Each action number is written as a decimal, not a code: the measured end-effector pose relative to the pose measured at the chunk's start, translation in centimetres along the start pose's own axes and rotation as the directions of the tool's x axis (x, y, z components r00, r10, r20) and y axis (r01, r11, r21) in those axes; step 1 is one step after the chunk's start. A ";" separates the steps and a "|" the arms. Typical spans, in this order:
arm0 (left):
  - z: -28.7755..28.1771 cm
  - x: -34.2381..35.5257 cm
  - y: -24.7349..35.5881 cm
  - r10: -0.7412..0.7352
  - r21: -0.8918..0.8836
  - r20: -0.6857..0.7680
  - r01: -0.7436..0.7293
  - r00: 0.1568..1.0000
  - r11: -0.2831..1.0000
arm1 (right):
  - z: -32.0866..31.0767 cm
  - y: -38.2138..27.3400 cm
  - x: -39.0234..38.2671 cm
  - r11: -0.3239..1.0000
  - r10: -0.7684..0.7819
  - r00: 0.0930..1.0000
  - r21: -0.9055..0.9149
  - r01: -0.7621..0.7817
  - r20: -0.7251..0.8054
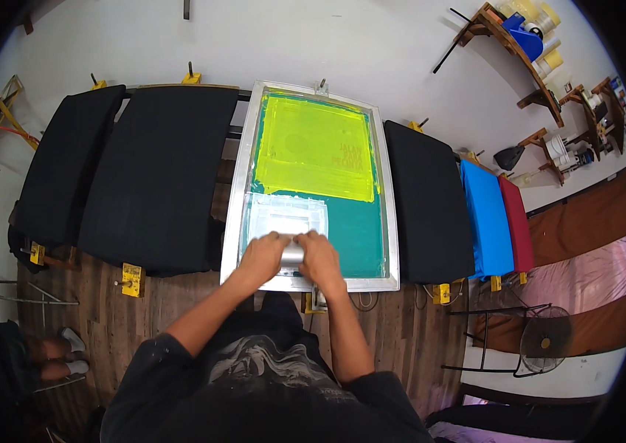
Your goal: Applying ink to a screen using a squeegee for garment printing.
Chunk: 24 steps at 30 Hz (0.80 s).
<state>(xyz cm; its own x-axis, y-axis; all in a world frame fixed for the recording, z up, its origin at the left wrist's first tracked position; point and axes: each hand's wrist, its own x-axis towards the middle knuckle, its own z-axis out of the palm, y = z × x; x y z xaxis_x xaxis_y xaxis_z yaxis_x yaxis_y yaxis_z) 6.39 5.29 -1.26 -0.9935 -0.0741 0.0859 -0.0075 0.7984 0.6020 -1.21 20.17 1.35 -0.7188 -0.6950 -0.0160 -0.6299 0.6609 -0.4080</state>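
Observation:
My left hand (263,258) and my right hand (317,257) both grip a silver squeegee (292,252), held crosswise low on a screen-printing frame (390,229). Under and just beyond the squeegee is a patch of white ink (283,210) on the green mesh (353,240). The far part of the screen carries a large bright yellow ink rectangle (305,140) with faint lettering showing through. The part of the squeegee under my fingers is hidden.
Pallets with black cloth (150,177) flank the screen; blue (482,218) and red ones (516,221) stand right. Another person's legs (54,351) show lower left. A fan (545,340) is lower right, wall shelves with supplies (519,59) upper right.

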 end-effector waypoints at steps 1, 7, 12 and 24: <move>0.0 -1.0 0.5 -0.009 -0.031 0.024 0.009 1.000 0.999 | 0.0 -0.4 -1.3 1.000 0.017 1.000 0.004 -0.017 0.021; -3.3 1.1 1.1 -0.092 -0.017 0.297 0.101 0.950 0.995 | -2.2 -0.6 0.6 0.998 0.043 0.972 -0.043 -0.034 0.231; -3.4 4.9 -1.9 -0.108 0.003 0.137 0.109 0.985 0.994 | -2.3 -0.9 5.8 0.990 0.084 0.988 -0.121 -0.068 0.133; -3.0 0.5 1.6 -0.090 0.001 0.266 0.093 0.960 0.996 | -2.5 -0.6 0.7 0.995 0.100 0.960 -0.048 -0.091 0.260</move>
<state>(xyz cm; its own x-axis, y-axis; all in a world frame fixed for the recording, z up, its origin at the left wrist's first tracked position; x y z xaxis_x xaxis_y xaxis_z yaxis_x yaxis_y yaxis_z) 6.24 4.73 2.17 -0.9831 0.0162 -0.1825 -0.0996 0.7886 0.6068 -2.07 20.04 3.83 -0.6770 -0.6750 -0.2933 -0.5757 0.7339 -0.3605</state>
